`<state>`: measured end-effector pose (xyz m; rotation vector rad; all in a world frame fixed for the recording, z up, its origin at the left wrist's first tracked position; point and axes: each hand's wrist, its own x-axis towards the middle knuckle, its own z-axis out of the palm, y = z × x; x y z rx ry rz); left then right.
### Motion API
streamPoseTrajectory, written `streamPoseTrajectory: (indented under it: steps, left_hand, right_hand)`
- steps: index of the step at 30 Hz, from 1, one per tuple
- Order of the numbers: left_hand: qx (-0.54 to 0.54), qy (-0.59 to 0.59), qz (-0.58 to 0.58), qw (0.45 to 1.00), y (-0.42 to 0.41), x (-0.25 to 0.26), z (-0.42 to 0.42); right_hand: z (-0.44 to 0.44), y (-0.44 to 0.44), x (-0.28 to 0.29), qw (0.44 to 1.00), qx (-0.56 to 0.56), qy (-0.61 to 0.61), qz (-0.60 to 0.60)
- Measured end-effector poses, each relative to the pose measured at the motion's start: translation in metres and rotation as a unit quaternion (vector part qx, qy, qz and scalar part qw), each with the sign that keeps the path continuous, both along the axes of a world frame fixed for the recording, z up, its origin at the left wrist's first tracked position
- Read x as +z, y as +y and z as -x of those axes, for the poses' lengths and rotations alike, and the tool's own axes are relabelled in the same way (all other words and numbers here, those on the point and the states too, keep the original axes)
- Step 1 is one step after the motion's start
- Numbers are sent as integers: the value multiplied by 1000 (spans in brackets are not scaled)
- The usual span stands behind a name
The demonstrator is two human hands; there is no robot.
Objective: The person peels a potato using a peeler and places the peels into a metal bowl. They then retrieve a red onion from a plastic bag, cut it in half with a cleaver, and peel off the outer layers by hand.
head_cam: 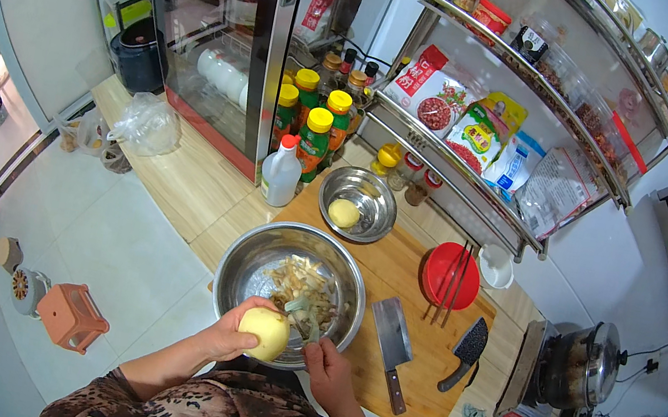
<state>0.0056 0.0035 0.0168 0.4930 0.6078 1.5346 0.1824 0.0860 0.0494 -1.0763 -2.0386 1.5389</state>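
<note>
A peeled, pale yellow potato (268, 334) sits in my left hand (228, 335), over the near rim of a large stainless steel bowl (231, 257). My right hand (330, 372) grips the handle of a pale green, see-through peeler (304, 315), its head close to the potato but seemingly apart from it. Potato peelings (302, 277) lie in a heap on the bowl's floor. Beyond it, a smaller steel bowl (379, 208) contains another peeled potato (344, 213). Both bowls are at the left side of a wooden cutting board (357, 265).
A cleaver (393, 331), a dark-bladed knife (468, 350) and a red bowl (442, 273) with chopsticks (457, 282) across it are on the board. Right of it stands a pot (575, 368) on a stove. Bottles (317, 139) and a spice rack (479, 173) line the back.
</note>
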Motion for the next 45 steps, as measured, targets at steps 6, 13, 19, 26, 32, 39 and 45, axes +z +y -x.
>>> streamPoseTrajectory:
  steps: [6,13,19,26,32,39,45]
  left_hand:
    - [3,203,30,979,0,-1,4]
    - [15,243,28,970,4,-4,0]
    - [54,278,2,959,-1,-2,2]
    - [113,315,-85,939,9,0,7]
    - [135,397,-56,906,11,0,7]
    - [89,-68,142,984,9,-13,8]
    - [27,-250,159,955,12,-34,22]
  right_hand:
    - [5,0,17,994,13,-43,-100]
    - [9,1,9,978,23,-58,-200]
    - [6,18,-20,960,4,-206,-188]
    - [3,20,-24,975,-33,-171,-137]
    - [0,30,-50,919,25,-299,-258]
    - [3,28,-36,966,-21,-201,-161]
    - [-1,16,-36,984,-50,-106,-134]
